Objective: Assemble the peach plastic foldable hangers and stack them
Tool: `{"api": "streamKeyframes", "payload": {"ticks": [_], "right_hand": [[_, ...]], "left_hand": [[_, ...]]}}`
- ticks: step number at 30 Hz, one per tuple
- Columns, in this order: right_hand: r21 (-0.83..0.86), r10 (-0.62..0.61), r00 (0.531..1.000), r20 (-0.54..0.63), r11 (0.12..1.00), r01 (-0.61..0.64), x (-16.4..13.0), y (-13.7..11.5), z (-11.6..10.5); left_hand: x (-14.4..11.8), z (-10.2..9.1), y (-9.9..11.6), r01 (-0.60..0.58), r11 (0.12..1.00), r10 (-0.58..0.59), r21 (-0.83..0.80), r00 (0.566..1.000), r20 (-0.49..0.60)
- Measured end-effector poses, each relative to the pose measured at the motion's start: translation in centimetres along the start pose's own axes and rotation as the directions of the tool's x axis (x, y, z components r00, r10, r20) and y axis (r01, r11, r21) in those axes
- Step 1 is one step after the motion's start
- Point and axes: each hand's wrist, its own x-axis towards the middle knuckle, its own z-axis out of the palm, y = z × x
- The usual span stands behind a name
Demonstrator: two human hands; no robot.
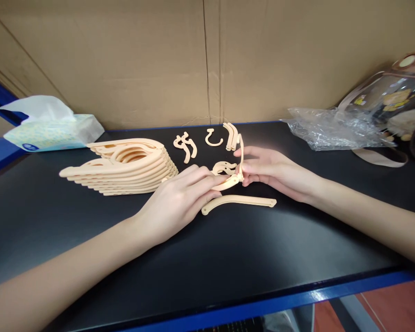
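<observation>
My left hand [180, 196] rests on the black table and pinches a curved beige plastic arm piece [228, 183] at its end. My right hand [273, 168] holds a second beige arm piece [241, 152] upright, meeting the first one at a joint between my fingertips. A loose long beige arm [240, 201] lies flat just in front of both hands. A small beige curved part [224, 167] sits behind my left fingertips.
A stack of folded beige hangers [124, 166] lies at the left. Loose hooks [185, 145], a single hook [214, 138] and curved arms [231, 133] lie behind. A tissue pack [51, 131] is far left, crumpled clear plastic [332, 129] and a transparent bag [390, 99] at the right. Cardboard [207, 60] backs the table.
</observation>
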Motion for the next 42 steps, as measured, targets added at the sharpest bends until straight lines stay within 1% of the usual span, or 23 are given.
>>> {"api": "streamKeyframes", "payload": {"ticks": [5, 8, 14, 18, 23, 29, 42], "right_hand": [[-0.053, 0.002, 1.000, -0.012, 0.999, -0.003, -0.05, 0.07, 0.14], [-0.079, -0.017, 1.000, -0.025, 0.997, 0.015, -0.07, 0.18, 0.15], [-0.119, -0.045, 0.998, -0.033, 0.992, 0.040, -0.21, 0.23, 0.22], [-0.148, -0.053, 0.998, -0.025, 0.988, 0.049, -0.24, 0.20, 0.24], [-0.182, -0.064, 0.998, -0.022, 0.982, 0.059, -0.24, 0.23, 0.19], [-0.210, -0.082, 0.997, -0.001, 0.974, 0.080, -0.30, 0.26, 0.12], [-0.230, -0.094, 0.995, -0.016, 0.969, 0.088, -0.24, 0.29, 0.10]], "left_hand": [[-0.10, -0.02, 0.09, -0.013, 1.000, 0.013, 0.017, 1.000, 0.007], [-0.16, 0.04, 0.07, -0.018, 0.999, 0.017, 0.044, 1.000, 0.008], [-0.16, 0.03, 0.14, -0.062, 0.992, 0.060, 0.112, 0.998, 0.028], [-0.11, -0.10, 0.22, -0.095, 0.982, 0.091, 0.164, 0.995, 0.036], [-0.10, -0.25, 0.21, -0.102, 0.977, 0.091, 0.188, 0.994, 0.067], [-0.21, -0.16, 0.12, -0.142, 0.963, 0.127, 0.228, 0.989, 0.082], [-0.11, -0.08, 0.17, -0.151, 0.949, 0.126, 0.275, 0.987, 0.104]]}}
